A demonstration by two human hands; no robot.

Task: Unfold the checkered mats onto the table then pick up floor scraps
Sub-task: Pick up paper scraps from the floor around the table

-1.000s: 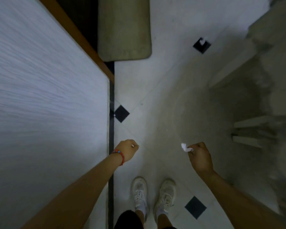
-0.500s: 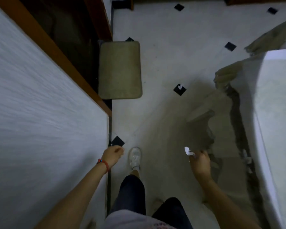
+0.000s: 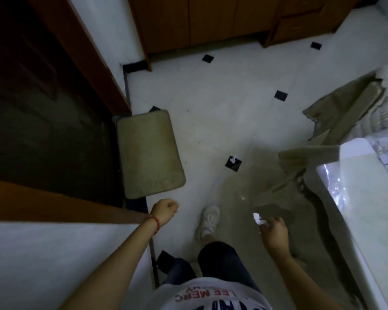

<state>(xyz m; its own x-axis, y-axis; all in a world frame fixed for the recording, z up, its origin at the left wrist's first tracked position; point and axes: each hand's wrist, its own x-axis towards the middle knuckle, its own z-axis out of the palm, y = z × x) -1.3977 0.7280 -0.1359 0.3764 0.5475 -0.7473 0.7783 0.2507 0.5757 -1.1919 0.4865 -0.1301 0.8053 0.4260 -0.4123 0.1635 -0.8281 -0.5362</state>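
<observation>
The person stands on a pale tiled floor (image 3: 244,104) set with small black diamond tiles, one white shoe (image 3: 208,220) stepping forward below a dark trouser leg.

The right hand (image 3: 274,233) hangs beside that shoe, to its right, and pinches a small white crumpled scrap (image 3: 257,218) between the fingertips. The scrap sticks out past the fingers, up and away from the wrist; it is too small and bright to tell any long axis.

The left hand (image 3: 165,211), to the left of the shoe, is curled into a loose fist; a tiny pale speck shows at the knuckles, and I cannot tell whether it holds anything. A red bracelet (image 3: 155,222) circles the wrist. Behind this arm runs a white wall (image 3: 43,265) and a brown wooden door frame (image 3: 54,209) around a dark doorway.

Right of the shoe, crumpled beige cloth (image 3: 296,175) hangs and pools on the floor against a white appliance or tabletop edge (image 3: 356,198), narrowing the way on that side.

Farther ahead of the shoe, a second white scrap (image 3: 233,159) lies on a black diamond tile (image 3: 233,164), small, lumpy and clear of everything else. Left of it, a beige rounded floor mat (image 3: 149,153) lies lengthwise away from the person, touching the doorway threshold.

Farthest from the shoe stand brown wooden cabinets (image 3: 199,21) along the wall.
</observation>
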